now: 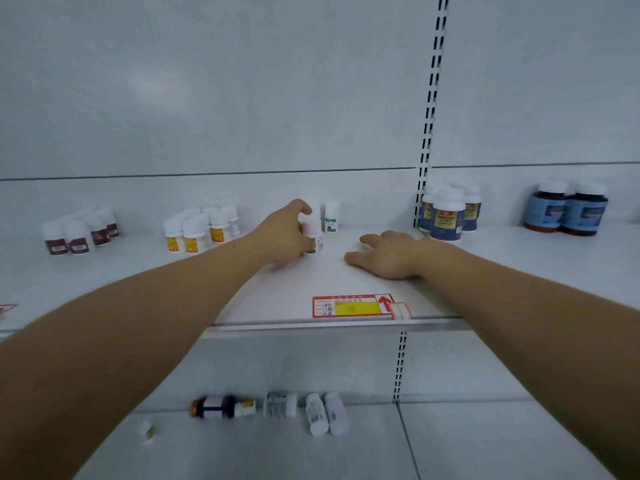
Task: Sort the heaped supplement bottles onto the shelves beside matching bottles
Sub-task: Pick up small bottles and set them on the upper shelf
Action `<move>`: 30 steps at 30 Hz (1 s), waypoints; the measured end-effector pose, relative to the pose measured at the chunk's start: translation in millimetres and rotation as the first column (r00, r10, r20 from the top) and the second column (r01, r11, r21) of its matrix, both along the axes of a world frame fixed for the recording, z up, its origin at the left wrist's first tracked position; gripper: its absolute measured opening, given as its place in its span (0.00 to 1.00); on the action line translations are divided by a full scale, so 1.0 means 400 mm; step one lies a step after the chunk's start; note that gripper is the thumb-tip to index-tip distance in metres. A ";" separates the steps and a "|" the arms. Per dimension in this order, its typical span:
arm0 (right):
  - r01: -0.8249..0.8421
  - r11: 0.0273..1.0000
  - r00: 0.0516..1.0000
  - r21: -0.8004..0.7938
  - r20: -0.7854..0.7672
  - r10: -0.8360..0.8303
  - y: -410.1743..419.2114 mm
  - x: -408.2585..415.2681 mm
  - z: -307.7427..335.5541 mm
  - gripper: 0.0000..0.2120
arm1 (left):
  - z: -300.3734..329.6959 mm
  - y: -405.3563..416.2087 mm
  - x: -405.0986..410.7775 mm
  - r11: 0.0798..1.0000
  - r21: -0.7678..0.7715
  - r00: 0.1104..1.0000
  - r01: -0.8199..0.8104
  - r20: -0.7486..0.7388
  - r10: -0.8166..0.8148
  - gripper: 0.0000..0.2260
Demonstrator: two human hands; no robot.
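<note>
the left hand curls round a small white cylindrical bottle upright on the smooth white shelf, while the right hand lies flat, fingers spread.

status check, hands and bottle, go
Left hand grips white green-label bottle upright on shelf, beside matching bottle. Right hand open, flat on shelf. Path clear.

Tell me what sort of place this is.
Likely a pharmacy or shop aisle: white retail shelf on slotted uprights, a red-and-yellow price tag, and grouped supplement bottles.
</note>
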State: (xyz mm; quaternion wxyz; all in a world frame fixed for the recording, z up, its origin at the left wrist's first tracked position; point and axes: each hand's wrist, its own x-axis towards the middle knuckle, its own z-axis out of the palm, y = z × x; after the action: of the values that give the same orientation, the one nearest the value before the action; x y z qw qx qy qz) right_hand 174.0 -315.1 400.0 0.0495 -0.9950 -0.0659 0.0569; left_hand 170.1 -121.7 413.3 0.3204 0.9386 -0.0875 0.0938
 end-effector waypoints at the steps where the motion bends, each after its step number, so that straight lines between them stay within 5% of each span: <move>1: -0.008 1.000 1.000 -0.007 0.002 0.008 0.003 0.010 -0.009 0.42 | -0.002 0.004 0.014 1.000 0.005 1.000 -0.026 0.012 0.026 0.22; 11: -0.010 1.000 1.000 -0.002 0.022 0.010 -0.004 0.018 -0.023 0.38 | -0.023 -0.003 0.124 0.996 0.043 0.995 -0.078 0.063 0.075 0.18; 18: -0.011 1.000 0.999 0.025 0.031 0.010 -0.003 0.018 -0.019 0.37 | -0.022 -0.011 0.127 0.989 0.071 0.992 -0.128 0.024 0.126 0.28; 30: -0.111 0.978 0.981 0.175 0.180 0.079 0.039 -0.067 0.079 0.37 | 0.036 0.118 -0.225 0.945 0.314 0.989 -0.092 -0.083 0.123 0.24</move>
State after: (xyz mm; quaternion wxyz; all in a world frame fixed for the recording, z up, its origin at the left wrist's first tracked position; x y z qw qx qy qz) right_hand 147.2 -299.6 431.6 0.1329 -0.9830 -0.1223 -0.0331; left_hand 80.3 -74.6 427.9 0.1676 0.9841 -0.0334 0.0485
